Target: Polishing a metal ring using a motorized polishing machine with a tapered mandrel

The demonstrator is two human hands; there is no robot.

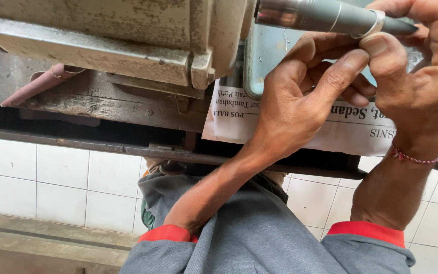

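Observation:
A grey tapered metal rod (320, 15) sticks out to the right from a worn machine at the top. A thin silver ring (376, 23) sits around the rod near its narrow end. My right hand (416, 66), with a red string bracelet at the wrist, closes over the rod's tip, its thumb pressed against the ring from below. My left hand (300, 101) reaches up from beneath, thumb and forefinger touching the underside of the rod just left of the ring.
The pitted cream machine body (128, 30) fills the upper left, on a dark grimy bench (102, 142). A sheet of newspaper (351, 127) and a blue-grey metal plate (269, 50) lie under my hands. White floor tiles (51, 182) and my grey-clad lap (249, 228) are below.

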